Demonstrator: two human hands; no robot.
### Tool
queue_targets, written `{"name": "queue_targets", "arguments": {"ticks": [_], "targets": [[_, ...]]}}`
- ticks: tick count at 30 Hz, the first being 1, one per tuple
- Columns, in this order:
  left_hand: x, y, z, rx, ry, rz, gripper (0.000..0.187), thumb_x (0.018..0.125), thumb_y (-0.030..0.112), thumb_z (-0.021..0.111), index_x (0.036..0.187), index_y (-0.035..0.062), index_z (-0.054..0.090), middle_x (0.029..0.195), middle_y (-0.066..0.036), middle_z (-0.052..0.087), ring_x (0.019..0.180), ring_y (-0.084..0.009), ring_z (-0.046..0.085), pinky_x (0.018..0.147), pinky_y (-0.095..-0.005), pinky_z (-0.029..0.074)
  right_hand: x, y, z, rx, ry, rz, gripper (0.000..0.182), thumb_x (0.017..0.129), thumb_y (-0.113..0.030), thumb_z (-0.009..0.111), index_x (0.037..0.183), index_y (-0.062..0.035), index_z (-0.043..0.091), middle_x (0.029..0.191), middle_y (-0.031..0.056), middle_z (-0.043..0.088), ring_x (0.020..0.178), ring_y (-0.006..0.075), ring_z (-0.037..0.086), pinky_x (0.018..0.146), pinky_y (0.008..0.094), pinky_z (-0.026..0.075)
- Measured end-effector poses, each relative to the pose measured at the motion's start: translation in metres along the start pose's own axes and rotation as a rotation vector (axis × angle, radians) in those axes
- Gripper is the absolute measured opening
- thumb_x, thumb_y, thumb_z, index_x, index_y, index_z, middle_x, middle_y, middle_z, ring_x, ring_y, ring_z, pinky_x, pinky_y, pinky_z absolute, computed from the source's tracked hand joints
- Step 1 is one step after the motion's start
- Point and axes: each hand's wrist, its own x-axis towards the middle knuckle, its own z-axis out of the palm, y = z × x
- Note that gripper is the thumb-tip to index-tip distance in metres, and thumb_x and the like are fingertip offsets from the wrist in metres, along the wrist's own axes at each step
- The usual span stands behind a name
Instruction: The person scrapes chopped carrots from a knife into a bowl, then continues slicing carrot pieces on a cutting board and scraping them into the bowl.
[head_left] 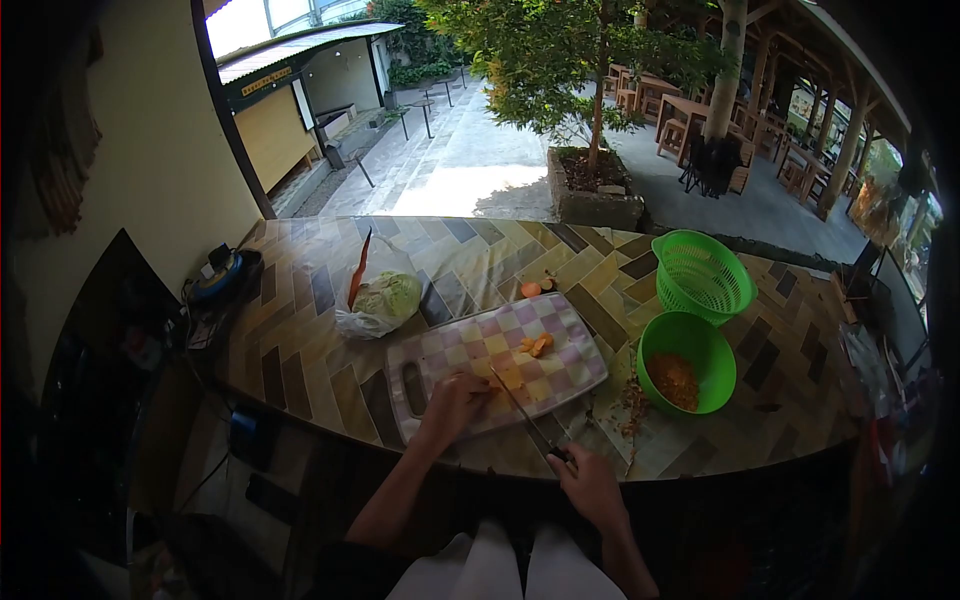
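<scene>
Basically, clock is read from board centre, 12 facing away from the body. Nearest, right hand (pixel 590 487) is placed at 5 o'clock, just off the board edge, fingers wrapped round the dark handle of the knife (pixel 532 425). Blade is angled toward 11, tip brought just beside the left fingertips. Left hand (pixel 455 403) is set on the board at 7, fingers curled and bunched; a hint of orange is seen at the fingertips, but whether anything is pinned can't be told.

Cutting board (pixel 460 345), checkered pink and yellow, is laid flat under both blade and left hand. Orange pieces (pixel 537 345) are heaped on it near 1: at 2 from the left hand, at 11 from the right, touched by neither.

Brown scraps (pixel 633 402) are strewn between board and green bowl (pixel 712 385); bowl is parked at 3, part-filled with orange-brown bits. Plastic bag (pixel 375 325) with a pale green cabbage (pixel 388 293) is left at 10, a long red-orange strip (pixel 359 268) stood up beside it. Green colander (pixel 703 275) is tilted at 2, just beyond the bowl.

Past the table (pixel 290 370), a tree (pixel 596 110) is planted in a block planter (pixel 598 208) at 1.
</scene>
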Motion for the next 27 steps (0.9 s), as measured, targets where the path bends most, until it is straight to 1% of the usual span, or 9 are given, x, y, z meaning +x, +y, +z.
{"name": "queue_targets", "arguments": {"ticks": [3,6,9,12,13,16,19,22,27], "targets": [[0.0,-0.009,0.009,0.012,0.052,0.077,0.017,0.078,0.009,0.074,0.093,0.0012,0.076,0.093,-0.014,0.073,0.095,-0.0292,0.066,0.085,-0.0366,0.051,0.001,-0.002,-0.001,-0.001,-0.018,-0.006,0.03,0.093,-0.03,0.062,0.099,-0.0004,0.063,0.071,0.0233,0.063,0.073,0.0432,0.063,0.064,0.0486,0.047],[0.0,-0.004,0.008,0.018,0.172,0.117,0.017,0.077,0.008,0.076,0.092,0.0016,0.076,0.094,-0.014,0.073,0.097,-0.0293,0.065,0.088,-0.0367,0.051,0.001,-0.006,-0.003,-0.039,-0.002,-0.015,0.031,0.094,-0.031,0.061,0.1,-0.0007,0.063,0.073,0.0239,0.064,0.075,0.044,0.064,0.065,0.05,0.047],[-0.004,-0.023,0.007,0.034,0.147,0.101,0.017,0.076,0.008,0.076,0.092,0.002,0.076,0.094,-0.015,0.073,0.094,-0.029,0.067,0.085,-0.0362,0.052,0.002,-0.007,-0.002,-0.08,0.043,-0.057,0.034,0.096,-0.033,0.058,0.1,-0.0001,0.063,0.075,0.0245,0.065,0.077,0.0446,0.064,0.066,0.0513,0.048],[-0.009,-0.007,-0.001,0.007,0.105,-0.071,0.018,0.077,0.008,0.075,0.094,0.0023,0.076,0.093,-0.015,0.073,0.089,-0.029,0.069,0.081,-0.036,0.053,0.005,-0.012,-0.006,-0.156,0.014,-0.084,0.035,0.097,-0.034,0.055,0.101,0.0008,0.063,0.076,0.0247,0.066,0.077,0.0446,0.064,0.068,0.0519,0.049],[-0.009,-0.009,0.0,0.02,0.108,-0.056,0.018,0.077,0.008,0.074,0.094,0.0023,0.076,0.093,-0.015,0.073,0.088,-0.0291,0.069,0.08,-0.036,0.053,0.006,-0.015,-0.007,-0.188,-0.008,-0.086,0.036,0.097,-0.034,0.054,0.101,0.0011,0.063,0.076,0.0248,0.066,0.077,0.0446,0.064,0.068,0.052,0.049],[-0.008,-0.014,0.005,0.041,0.124,-0.05,0.018,0.078,0.007,0.074,0.095,0.0021,0.075,0.092,-0.016,0.073,0.085,-0.0298,0.07,0.079,-0.0361,0.054,0.01,-0.02,-0.007,-0.24,-0.036,-0.071,0.037,0.096,-0.032,0.058,0.103,0.0033,0.065,0.078,0.0238,0.066,0.079,0.041,0.066,0.068,0.0465,0.049],[-0.008,-0.009,0.008,0.023,0.149,-0.101,0.018,0.079,0.007,0.073,0.096,0.0015,0.075,0.092,-0.017,0.072,0.086,-0.0305,0.07,0.079,-0.036,0.054,0.013,-0.02,-0.009,-0.178,-0.05,-0.052,0.036,0.096,-0.032,0.058,0.102,0.0031,0.065,0.078,0.0234,0.067,0.079,0.0413,0.065,0.068,0.0466,0.049],[-0.009,-0.005,0.007,-0.005,0.179,-0.125,0.019,0.079,0.005,0.072,0.097,0.0005,0.074,0.093,-0.018,0.072,0.087,-0.0302,0.071,0.079,-0.0352,0.055,0.015,-0.022,-0.014,-0.194,-0.049,-0.078,0.038,0.097,-0.034,0.054,0.102,0.0016,0.064,0.078,0.0247,0.067,0.078,0.0437,0.065,0.07,0.0515,0.05],[-0.009,0.008,0.002,-0.002,0.182,-0.2,0.021,0.078,0.002,0.073,0.098,-0.001,0.074,0.096,-0.019,0.072,0.089,-0.0288,0.072,0.081,-0.034,0.057,0.016,-0.022,-0.015,-0.181,-0.051,-0.079,0.039,0.096,-0.035,0.055,0.102,0.0018,0.065,0.082,0.0254,0.067,0.082,0.0432,0.065,0.071,0.0508,0.05]]}}
